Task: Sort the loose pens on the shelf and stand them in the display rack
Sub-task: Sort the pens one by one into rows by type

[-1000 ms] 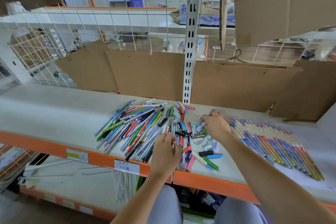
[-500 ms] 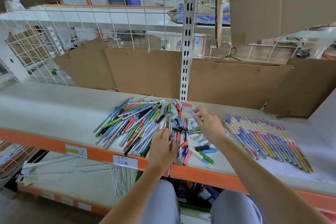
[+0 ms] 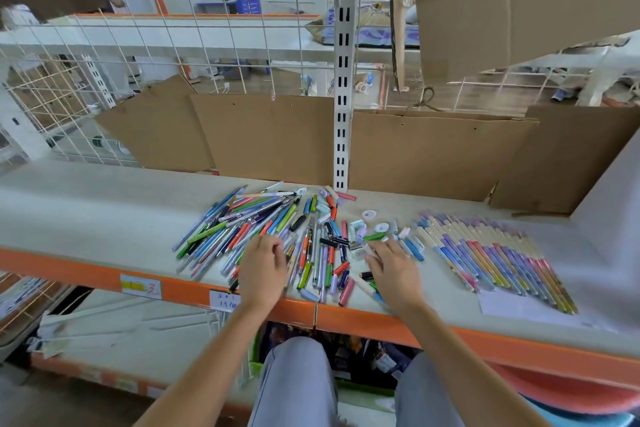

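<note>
Right now both hands are down on the pale shelf with the orange front edge [image 3: 104, 215]. The left hand [image 3: 262, 270] sits over the near side of the jumbled heap of loose coloured pens [image 3: 249, 232], fingers curled; whether its grip has a pen I cannot tell. The right hand [image 3: 393, 270] lies with fingers fairly straight among the scattered short pens and caps [image 3: 346, 253], holding nothing that I can see. Further right, a neat row of pastel pens [image 3: 495, 253] lies side by side on white paper [image 3: 512, 308]. Brown cardboard sheets [image 3: 270, 135] stand behind.
</note>
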